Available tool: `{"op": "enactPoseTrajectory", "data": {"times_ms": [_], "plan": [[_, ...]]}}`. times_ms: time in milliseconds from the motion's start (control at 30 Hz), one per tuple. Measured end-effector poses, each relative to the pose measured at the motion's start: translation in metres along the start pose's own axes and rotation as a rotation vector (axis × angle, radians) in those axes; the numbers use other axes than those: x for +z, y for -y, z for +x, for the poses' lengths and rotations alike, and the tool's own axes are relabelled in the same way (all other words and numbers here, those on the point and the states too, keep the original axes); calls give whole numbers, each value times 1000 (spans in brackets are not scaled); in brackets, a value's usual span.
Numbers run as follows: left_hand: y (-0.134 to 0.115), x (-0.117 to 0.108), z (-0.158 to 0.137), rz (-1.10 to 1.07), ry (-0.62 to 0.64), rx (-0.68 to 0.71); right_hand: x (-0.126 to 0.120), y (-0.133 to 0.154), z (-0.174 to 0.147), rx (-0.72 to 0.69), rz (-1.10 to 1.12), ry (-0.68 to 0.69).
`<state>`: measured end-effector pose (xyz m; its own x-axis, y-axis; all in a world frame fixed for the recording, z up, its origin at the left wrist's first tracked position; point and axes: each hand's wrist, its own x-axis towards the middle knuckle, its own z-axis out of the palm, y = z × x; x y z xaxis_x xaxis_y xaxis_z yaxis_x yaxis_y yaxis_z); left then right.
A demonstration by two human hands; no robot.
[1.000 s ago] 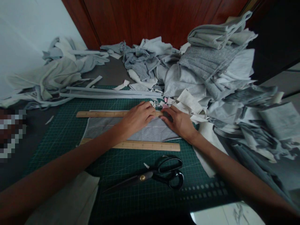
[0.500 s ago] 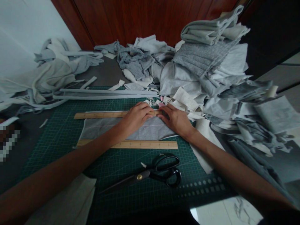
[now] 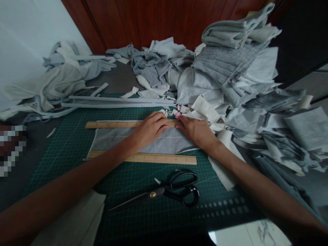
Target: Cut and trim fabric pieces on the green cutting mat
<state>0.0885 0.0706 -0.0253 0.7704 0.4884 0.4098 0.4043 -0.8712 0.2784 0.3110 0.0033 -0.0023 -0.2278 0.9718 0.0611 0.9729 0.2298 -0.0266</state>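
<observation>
A strip of grey fabric (image 3: 110,137) lies flat on the green cutting mat (image 3: 69,136), with a faint line along it. Across its far edge rests a wooden ruler (image 3: 115,124). My left hand (image 3: 153,125) is closed on this ruler near its middle, thumb on the near side. Close beside it, my right hand (image 3: 196,130) has bent fingers closed on the ruler's right part, which they partly cover. A second wooden ruler (image 3: 164,158) lies along the fabric's near edge, with my left forearm passing over it. Black-handled scissors (image 3: 153,194) lie nearer me, untouched.
Heaped grey and white fabric (image 3: 200,85) fills the back and right. More cloth (image 3: 58,78) is piled at the left. Long pale strips (image 3: 120,101) and small scraps lie beyond the hands. A folded cloth (image 3: 74,218) sits under my left forearm.
The whole view has shifted slightly, so things appear a little further right. Both hands stay on the far ruler, with little visible movement against the fabric.
</observation>
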Motion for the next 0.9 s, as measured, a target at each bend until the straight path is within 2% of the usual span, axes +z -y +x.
{"op": "enactPoseTrajectory", "data": {"times_ms": [300, 533, 667, 900], "plan": [[-4, -3, -1, 14, 46, -40, -4, -1, -5, 16, -86, 31], [-5, -1, -2, 38, 22, -32, -4, -4, -9, 8, -126, 13], [-9, -4, -4, 110, 41, -59, -5, -6, -9, -51, -134, -9], [-13, -9, -4, 270, 104, -52, -16, -17, -5, -218, -143, 85]]}}
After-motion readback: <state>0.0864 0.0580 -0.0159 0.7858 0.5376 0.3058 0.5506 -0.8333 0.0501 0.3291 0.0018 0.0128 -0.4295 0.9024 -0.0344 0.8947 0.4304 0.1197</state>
